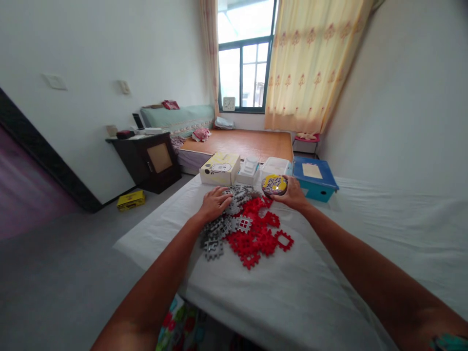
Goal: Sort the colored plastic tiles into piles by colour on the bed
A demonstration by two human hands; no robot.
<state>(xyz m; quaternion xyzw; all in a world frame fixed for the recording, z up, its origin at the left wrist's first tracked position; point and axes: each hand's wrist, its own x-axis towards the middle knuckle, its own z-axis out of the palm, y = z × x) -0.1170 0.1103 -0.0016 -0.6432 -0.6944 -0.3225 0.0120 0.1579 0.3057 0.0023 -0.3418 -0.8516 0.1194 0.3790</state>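
Note:
My right hand (pixel 292 193) is closed around the side of a round tin (pixel 274 185) with a yellow patterned top, at the far right edge of a pile. My left hand (pixel 215 202) lies with fingers stretched out over grey interlocking plastic pieces (pixel 219 227) on the pile's left side. Whether any piece is under its fingertips is hidden. Red interlocking pieces (pixel 256 231) lie heaped to the right of the grey ones, some with square openings. A grey piece with a red window (pixel 243 224) rests among them.
Behind the pile, on the white-covered table (pixel 285 292), stand a pale cartoon box (pixel 220 169), small white boxes (pixel 249 168), a clear plastic container (pixel 275 165) and a blue lidded box (pixel 315 176). A yellow box (pixel 130 200) sits on the floor at left.

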